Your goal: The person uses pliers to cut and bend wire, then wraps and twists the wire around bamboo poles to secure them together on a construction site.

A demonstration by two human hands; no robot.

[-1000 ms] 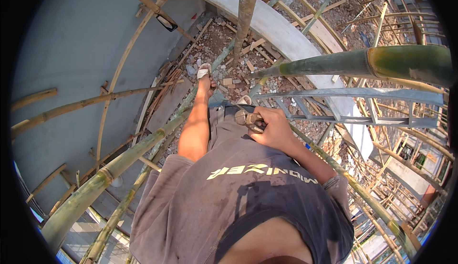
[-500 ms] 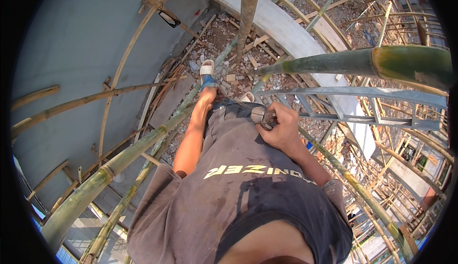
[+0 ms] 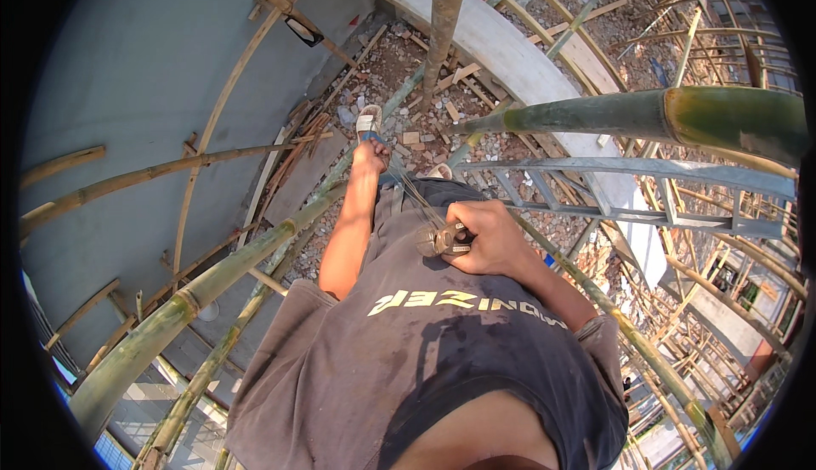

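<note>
Grasping a brownish metal hand tool, the right grip curls around it in front of the person's dark shirt. Thin strands run from beside the tool toward the left grip, clenched on their other end near a pale sandal. A thick green bamboo pole and a grey ladder-like frame extend to the right, above rubble.
</note>
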